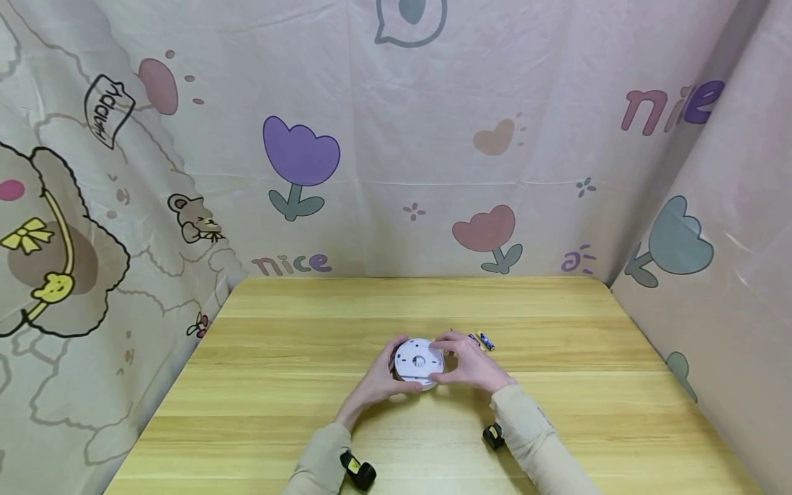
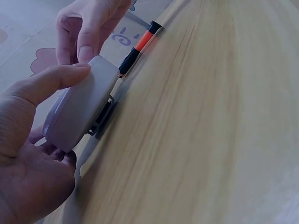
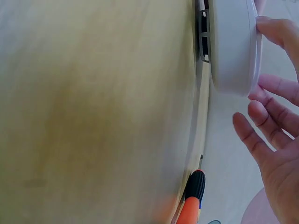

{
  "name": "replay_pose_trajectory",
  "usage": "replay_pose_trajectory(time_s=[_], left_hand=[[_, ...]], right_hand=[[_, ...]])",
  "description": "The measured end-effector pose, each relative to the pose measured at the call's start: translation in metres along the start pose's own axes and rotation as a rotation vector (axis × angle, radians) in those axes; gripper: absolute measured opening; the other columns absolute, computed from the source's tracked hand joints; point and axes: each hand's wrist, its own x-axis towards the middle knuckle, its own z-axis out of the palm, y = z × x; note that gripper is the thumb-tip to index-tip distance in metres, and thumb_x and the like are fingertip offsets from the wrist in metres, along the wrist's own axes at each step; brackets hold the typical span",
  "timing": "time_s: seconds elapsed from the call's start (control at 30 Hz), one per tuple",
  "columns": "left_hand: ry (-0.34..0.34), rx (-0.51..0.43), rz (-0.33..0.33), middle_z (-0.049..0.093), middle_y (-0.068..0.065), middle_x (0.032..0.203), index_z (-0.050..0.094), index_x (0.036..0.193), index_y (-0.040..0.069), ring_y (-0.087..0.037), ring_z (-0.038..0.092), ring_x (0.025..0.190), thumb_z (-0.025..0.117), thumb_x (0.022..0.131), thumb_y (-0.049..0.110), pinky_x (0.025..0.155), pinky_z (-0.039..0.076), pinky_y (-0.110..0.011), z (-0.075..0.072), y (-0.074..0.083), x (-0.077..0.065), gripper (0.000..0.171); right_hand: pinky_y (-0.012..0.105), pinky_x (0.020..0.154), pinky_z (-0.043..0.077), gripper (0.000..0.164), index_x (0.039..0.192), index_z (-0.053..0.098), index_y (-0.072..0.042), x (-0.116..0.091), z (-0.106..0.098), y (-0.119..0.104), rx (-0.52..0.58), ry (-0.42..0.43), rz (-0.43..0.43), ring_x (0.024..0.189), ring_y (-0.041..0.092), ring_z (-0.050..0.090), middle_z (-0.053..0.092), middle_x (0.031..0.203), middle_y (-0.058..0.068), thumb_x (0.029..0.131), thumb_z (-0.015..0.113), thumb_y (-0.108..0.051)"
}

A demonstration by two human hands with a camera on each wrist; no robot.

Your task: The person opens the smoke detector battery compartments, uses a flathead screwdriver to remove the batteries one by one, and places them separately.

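A round white smoke detector (image 1: 410, 369) is held between both hands, its flat back with slots and a central ring facing up. My left hand (image 1: 377, 378) grips it from the left, thumb along the near side and fingers round the far side. From the right, my right hand (image 1: 469, 366) pinches the back plate, with thumb and fingertips at its edge. In the left wrist view, a vented dark-slotted part (image 2: 101, 116) sticks out below the white body, close over the table. The right hand's other fingers (image 3: 259, 135) are spread beside the rim.
A screwdriver (image 2: 140, 46) with an orange and black handle lies on the table beyond the detector. Blue batteries (image 1: 487, 342) lie just right of the right hand. Printed curtains (image 1: 383, 227) border the wooden table (image 1: 278, 344) at the back and sides.
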Motion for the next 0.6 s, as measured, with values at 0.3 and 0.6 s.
replay_pose_trajectory(time_s=[0.3,0.6], left_hand=[[-0.010,0.019,0.006,0.043,-0.023,0.153,0.030,0.154,0.002,-0.040,0.041,0.142,0.083,0.079,0.008,0.122,0.032,-0.055,-0.0004,0.0006,-0.0016,0.092],[0.033,0.024,-0.003,0.037,-0.023,0.158,0.038,0.151,0.003,-0.042,0.029,0.151,0.076,0.089,0.016,0.126,0.023,-0.056,0.0005,-0.0019,-0.0002,0.074]], right_hand=[[0.047,0.101,0.055,0.050,0.116,0.073,-0.007,-0.0002,-0.0005,-0.0007,-0.009,-0.047,0.035,0.112,0.024,0.065,0.069,0.120,0.009,0.074,0.088,-0.031],[0.056,0.107,0.049,0.052,0.122,0.071,-0.008,-0.0036,0.0001,0.0001,0.069,-0.065,0.108,0.122,0.030,0.060,0.065,0.130,0.009,0.078,0.085,-0.029]])
